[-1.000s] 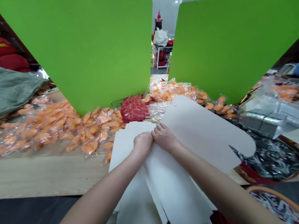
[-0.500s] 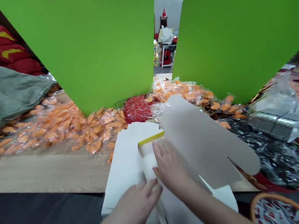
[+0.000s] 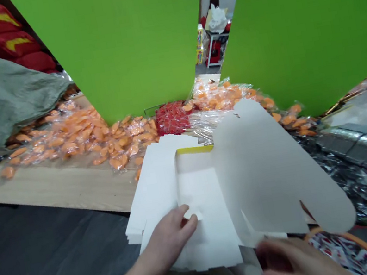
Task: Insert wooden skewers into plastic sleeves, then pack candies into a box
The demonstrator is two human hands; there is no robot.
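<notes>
A white cardboard box [image 3: 202, 186], partly folded up, lies open in front of me, with a yellow edge along its far wall. Its large lid panel [image 3: 262, 166] with rounded tabs leans out to the right. My left hand [image 3: 175, 235] grips the near part of the box's left wall, thumb and forefinger reaching over to the inside. Low on the right, near the lid's front flap, is my right hand [image 3: 292, 260], blurred, with curled fingers; whether it holds anything is unclear. Under the box rests a stack of flat white cardboard [image 3: 152, 185].
Orange pieces in clear wrappers [image 3: 77, 132] pile along the wooden table [image 3: 53, 182]. Behind the box are red packets [image 3: 172, 118] and clear-wrapped sticks [image 3: 207, 124]. Green panels [image 3: 119, 45] stand at the back. Black packets [image 3: 356, 183] lie right, above a tub of sachets [image 3: 346, 251].
My right hand has left the inside of the box and moved down and right, to the lid's front flap. My left hand remains at the left wall. The view has tilted down.
</notes>
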